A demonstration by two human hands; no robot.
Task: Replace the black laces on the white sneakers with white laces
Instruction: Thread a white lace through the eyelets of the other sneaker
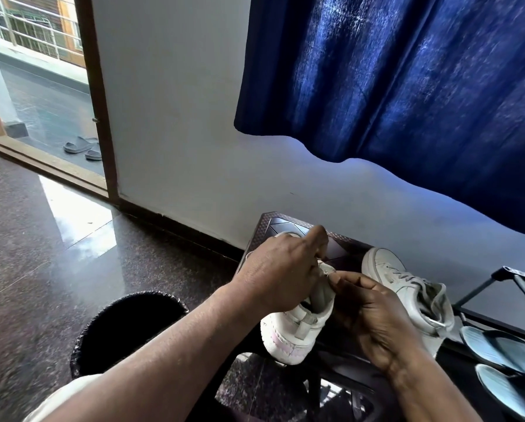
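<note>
A white sneaker [294,330] with a pale pink heel strip stands on a dark stool [340,248], heel toward me. My left hand [281,272] lies over its front, fingers curled down at the lace area. My right hand [367,309] pinches the top of the sneaker's tongue [323,287] near a small white lace end [326,269]. The laces on this shoe are hidden by my hands. A second white sneaker [407,287] sits to the right on the stool, laced with pale laces.
A black bin [127,327] stands on the polished floor at lower left. A dark shoe rack [504,287] with light blue sandals [504,351] is at right. A blue curtain [407,86] hangs above. Grey slippers [81,146] lie beyond the open doorway.
</note>
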